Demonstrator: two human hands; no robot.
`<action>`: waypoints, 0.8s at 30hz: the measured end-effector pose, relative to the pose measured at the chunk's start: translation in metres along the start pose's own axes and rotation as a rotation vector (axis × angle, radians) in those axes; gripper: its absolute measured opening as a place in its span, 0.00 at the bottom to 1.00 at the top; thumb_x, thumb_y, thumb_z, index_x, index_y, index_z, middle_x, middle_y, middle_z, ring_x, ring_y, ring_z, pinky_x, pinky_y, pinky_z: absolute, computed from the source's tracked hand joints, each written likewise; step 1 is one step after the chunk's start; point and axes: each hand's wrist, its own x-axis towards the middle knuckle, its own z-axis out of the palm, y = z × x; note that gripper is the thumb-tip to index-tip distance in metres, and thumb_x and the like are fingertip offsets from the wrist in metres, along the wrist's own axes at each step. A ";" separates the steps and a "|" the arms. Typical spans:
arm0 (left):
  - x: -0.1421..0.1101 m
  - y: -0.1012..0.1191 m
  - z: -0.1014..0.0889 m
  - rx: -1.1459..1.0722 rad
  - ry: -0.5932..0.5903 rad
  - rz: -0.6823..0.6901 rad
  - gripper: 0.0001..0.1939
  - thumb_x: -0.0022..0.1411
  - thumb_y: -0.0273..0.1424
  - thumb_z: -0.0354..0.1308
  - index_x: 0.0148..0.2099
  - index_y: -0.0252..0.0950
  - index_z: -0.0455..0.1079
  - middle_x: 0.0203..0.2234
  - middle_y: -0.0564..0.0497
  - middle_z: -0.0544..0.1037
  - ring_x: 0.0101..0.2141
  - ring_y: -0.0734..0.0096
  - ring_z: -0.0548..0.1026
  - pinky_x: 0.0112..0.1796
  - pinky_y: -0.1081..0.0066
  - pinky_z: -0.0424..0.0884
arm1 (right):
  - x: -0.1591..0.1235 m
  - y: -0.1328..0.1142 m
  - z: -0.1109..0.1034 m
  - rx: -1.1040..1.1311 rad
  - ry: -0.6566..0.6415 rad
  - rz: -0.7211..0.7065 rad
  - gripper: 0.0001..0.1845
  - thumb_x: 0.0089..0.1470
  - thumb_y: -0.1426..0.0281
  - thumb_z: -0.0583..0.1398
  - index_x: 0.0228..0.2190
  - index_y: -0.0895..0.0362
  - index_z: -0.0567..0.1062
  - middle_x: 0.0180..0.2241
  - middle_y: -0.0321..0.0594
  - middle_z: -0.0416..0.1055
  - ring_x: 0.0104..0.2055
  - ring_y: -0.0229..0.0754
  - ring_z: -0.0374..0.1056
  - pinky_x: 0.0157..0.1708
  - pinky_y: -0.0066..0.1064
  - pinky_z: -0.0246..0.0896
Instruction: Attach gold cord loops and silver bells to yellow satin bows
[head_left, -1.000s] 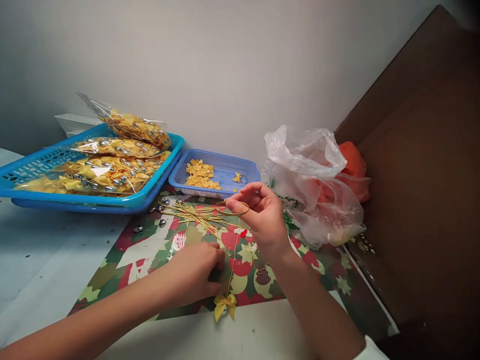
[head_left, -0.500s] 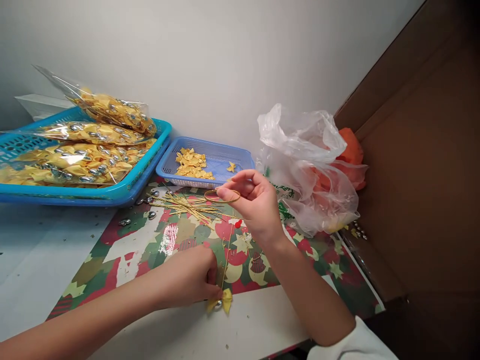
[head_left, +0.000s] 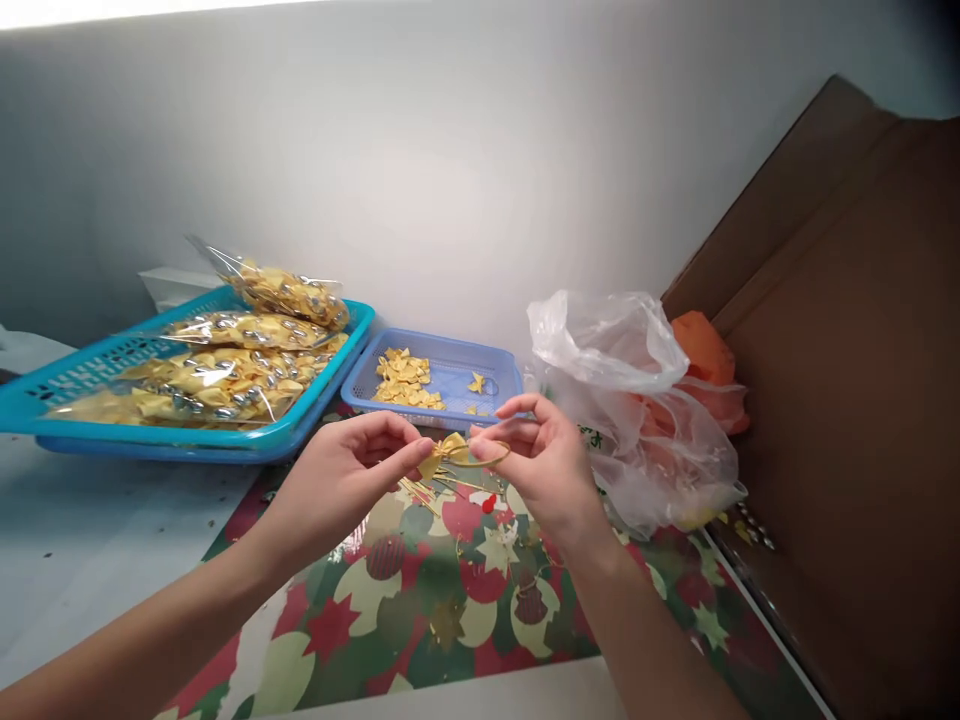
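Observation:
My left hand (head_left: pixel 352 470) pinches a yellow ribbon bow (head_left: pixel 450 449) between thumb and fingers. Facing it, my right hand (head_left: pixel 544 465) is closed on a thin gold cord loop (head_left: pixel 495 462), gripped between thumb and forefinger. Bow and loop meet between the two hands, raised above the table; whether they are joined I cannot tell. Beneath them lie several gold strands (head_left: pixel 424 495), partly covered by the hands.
A blue basket (head_left: pixel 352 385) behind the hands contains loose yellow bows. To the left, a turquoise basket (head_left: pixel 281 440) bears clear bags (head_left: pixel 225 385) of bows with silver pieces. Crumpled plastic bags (head_left: pixel 637 400) stand at right beside a brown cardboard wall (head_left: pixel 840 400).
My left hand has lifted the bow from the front of the table up to my right hand, which still grips the loop. The view has tilted upward.

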 end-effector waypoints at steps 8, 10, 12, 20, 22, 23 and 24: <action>-0.005 0.003 0.002 -0.063 0.066 0.054 0.12 0.57 0.41 0.64 0.29 0.38 0.75 0.20 0.55 0.76 0.22 0.77 0.71 0.22 0.80 0.67 | -0.008 0.006 0.012 -0.062 -0.013 -0.088 0.15 0.41 0.72 0.69 0.29 0.53 0.68 0.24 0.30 0.76 0.31 0.38 0.76 0.33 0.28 0.73; -0.006 0.004 0.002 -0.073 0.062 0.068 0.12 0.57 0.41 0.65 0.29 0.38 0.75 0.20 0.55 0.75 0.21 0.77 0.70 0.21 0.81 0.66 | -0.010 0.007 0.014 -0.086 0.007 -0.113 0.15 0.41 0.72 0.68 0.29 0.53 0.68 0.25 0.30 0.76 0.31 0.37 0.75 0.35 0.29 0.73; -0.006 0.006 0.003 -0.087 0.063 0.077 0.12 0.57 0.40 0.65 0.28 0.38 0.75 0.19 0.55 0.75 0.20 0.78 0.70 0.20 0.81 0.65 | -0.011 0.009 0.016 -0.106 0.034 -0.145 0.14 0.41 0.72 0.68 0.29 0.53 0.68 0.25 0.29 0.75 0.32 0.37 0.75 0.36 0.30 0.73; -0.009 0.003 0.009 -0.093 0.021 0.078 0.08 0.56 0.37 0.64 0.35 0.38 0.74 0.26 0.52 0.79 0.27 0.72 0.75 0.24 0.77 0.71 | -0.011 0.014 0.019 -0.102 0.078 -0.216 0.12 0.42 0.73 0.66 0.27 0.54 0.66 0.25 0.31 0.73 0.31 0.38 0.74 0.35 0.32 0.73; -0.009 0.000 0.011 -0.104 -0.005 0.037 0.10 0.55 0.37 0.65 0.37 0.38 0.73 0.28 0.51 0.79 0.29 0.70 0.76 0.27 0.75 0.73 | -0.011 0.014 0.020 -0.121 0.090 -0.223 0.12 0.42 0.73 0.66 0.26 0.54 0.66 0.26 0.31 0.73 0.31 0.38 0.74 0.36 0.32 0.73; -0.009 -0.001 0.012 -0.118 -0.013 0.017 0.10 0.56 0.38 0.65 0.37 0.37 0.73 0.28 0.51 0.79 0.29 0.69 0.76 0.28 0.74 0.73 | -0.011 0.014 0.020 -0.127 0.093 -0.226 0.12 0.42 0.73 0.66 0.26 0.54 0.66 0.26 0.31 0.73 0.31 0.38 0.74 0.36 0.32 0.73; -0.009 -0.002 0.013 -0.136 -0.017 -0.003 0.11 0.56 0.39 0.66 0.37 0.37 0.73 0.28 0.51 0.79 0.30 0.69 0.76 0.29 0.73 0.73 | -0.011 0.014 0.020 -0.131 0.095 -0.228 0.12 0.42 0.73 0.66 0.26 0.54 0.66 0.26 0.31 0.73 0.31 0.38 0.74 0.36 0.32 0.73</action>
